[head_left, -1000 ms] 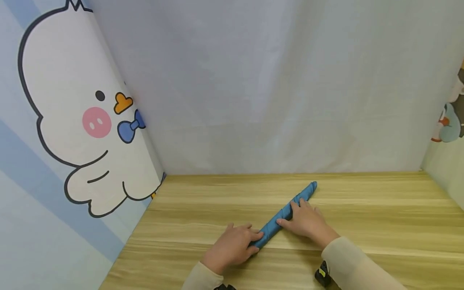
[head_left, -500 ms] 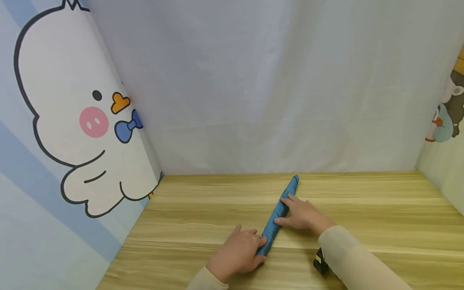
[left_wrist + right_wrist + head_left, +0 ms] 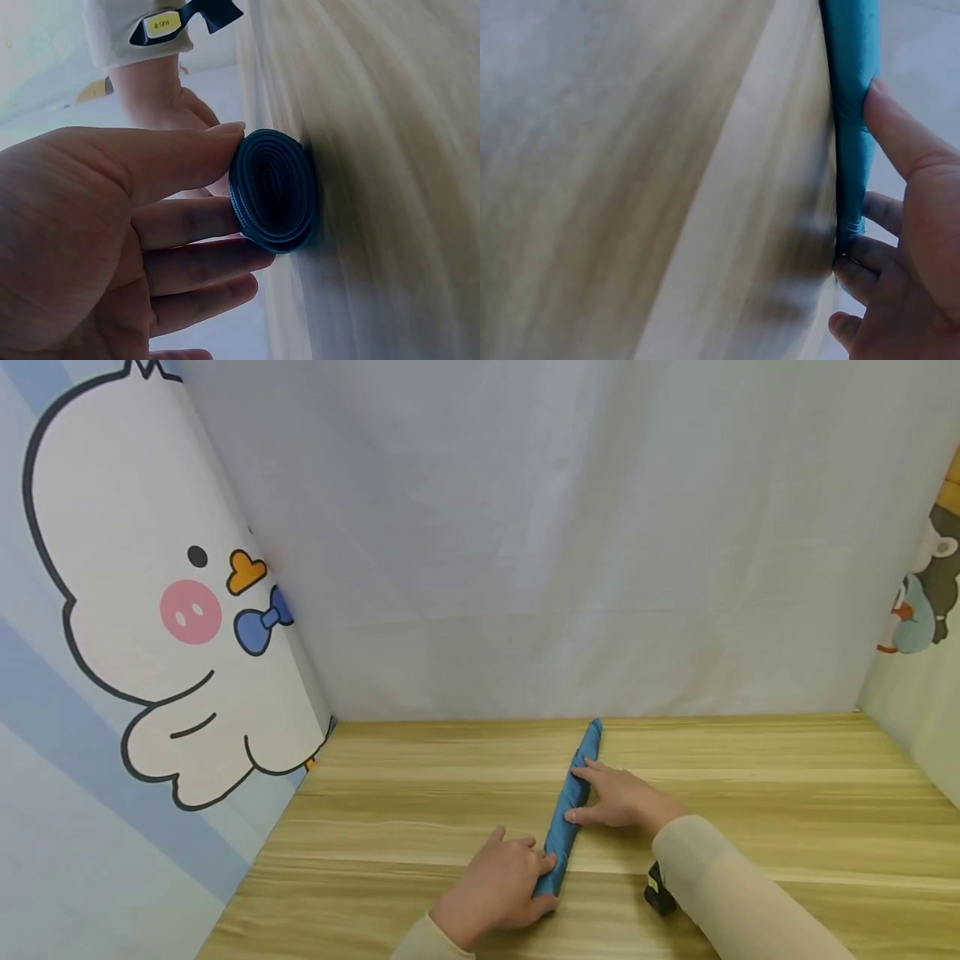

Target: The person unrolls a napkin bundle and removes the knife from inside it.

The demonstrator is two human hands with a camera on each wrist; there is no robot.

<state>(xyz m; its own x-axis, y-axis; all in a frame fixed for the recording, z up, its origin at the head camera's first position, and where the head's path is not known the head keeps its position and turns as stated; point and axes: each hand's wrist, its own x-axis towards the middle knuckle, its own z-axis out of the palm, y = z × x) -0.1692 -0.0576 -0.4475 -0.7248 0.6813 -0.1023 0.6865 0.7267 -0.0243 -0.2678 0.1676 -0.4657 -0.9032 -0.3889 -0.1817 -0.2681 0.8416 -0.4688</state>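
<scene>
A blue cloth (image 3: 564, 828), rolled into a long narrow tube, lies on the wooden table with its thin tip pointing at the back wall. Its near end sits between the thumb and fingers of my left hand (image 3: 495, 887). In the left wrist view that end of the rolled cloth (image 3: 274, 187) shows spiral layers. Farther up the roll, my right hand (image 3: 618, 797) grips it from the right, thumb nearer me and fingertips over the top. The right wrist view shows the rolled cloth (image 3: 853, 112) with the right thumb (image 3: 900, 131) pressed on it.
The wooden table (image 3: 750, 793) reaches back to a pale hanging curtain (image 3: 525, 543), close behind the roll's far tip. A cloth with a cartoon bird (image 3: 135, 610) hangs on the left. A black wrist device (image 3: 660, 892) shows under the right sleeve.
The rolled cloth has swung from a slant to nearly straight away from me, its far tip moving left. My right hand has shifted left with it, and my left hand slightly right and nearer.
</scene>
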